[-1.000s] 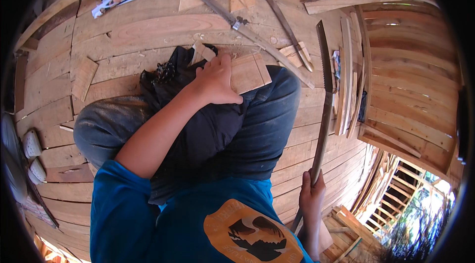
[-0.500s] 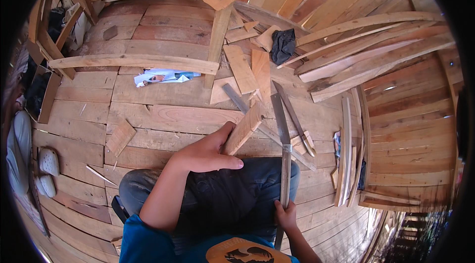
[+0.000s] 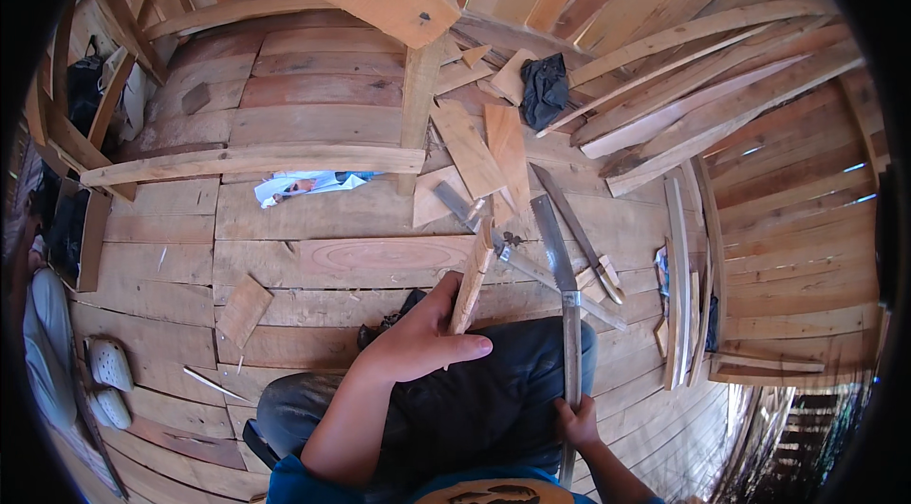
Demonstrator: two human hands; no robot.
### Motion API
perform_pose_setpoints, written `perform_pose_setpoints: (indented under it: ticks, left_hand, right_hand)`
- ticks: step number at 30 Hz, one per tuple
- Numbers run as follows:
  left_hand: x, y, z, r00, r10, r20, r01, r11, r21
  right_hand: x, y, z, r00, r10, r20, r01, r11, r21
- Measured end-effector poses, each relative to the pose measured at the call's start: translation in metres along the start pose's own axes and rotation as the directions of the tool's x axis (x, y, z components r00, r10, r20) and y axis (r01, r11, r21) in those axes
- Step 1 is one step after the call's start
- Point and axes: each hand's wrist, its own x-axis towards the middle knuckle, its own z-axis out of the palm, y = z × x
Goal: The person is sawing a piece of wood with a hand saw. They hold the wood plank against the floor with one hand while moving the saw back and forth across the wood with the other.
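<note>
My left hand (image 3: 418, 343) grips a short flat piece of wood (image 3: 473, 276) and holds it upright over my knees. My right hand (image 3: 577, 423) is closed around the lower end of a long narrow machete-like blade (image 3: 562, 276), which points away from me just right of the wood piece. I sit on a plank floor with dark trousers (image 3: 493, 390) across my lap. The blade and the wood piece stand close together but apart.
Offcut boards (image 3: 493, 153) and another long blade (image 3: 574, 219) lie ahead. A black cloth (image 3: 543, 86) rests near stacked planks (image 3: 702, 86) at the right. A crumpled paper (image 3: 308, 186), a beam (image 3: 256, 162), and pale sandals (image 3: 109, 381) are at the left.
The view has lifted from my lap to the floor ahead. My left hand took up the wood piece, and my right hand brought the long blade in from the right side.
</note>
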Motion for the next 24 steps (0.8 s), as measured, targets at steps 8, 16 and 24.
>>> perform_pose_setpoints:
  ticks: [8,16,24]
  left_hand:
    - [0.000,0.003,0.007,0.999,-0.019,0.051,0.024,0.994,-0.103]
    - [-0.004,0.010,0.017,0.997,-0.016,0.074,0.026,0.990,-0.136]
    - [-0.005,0.011,0.019,0.995,0.034,0.097,-0.024,0.994,-0.108]
  right_hand:
    - [-0.002,-0.006,0.000,0.997,0.055,0.051,-0.058,0.997,0.059]
    - [0.003,0.009,-0.003,0.998,0.002,0.064,-0.006,0.997,0.073]
    - [0.002,0.006,-0.003,0.998,0.032,0.057,-0.037,0.996,0.087]
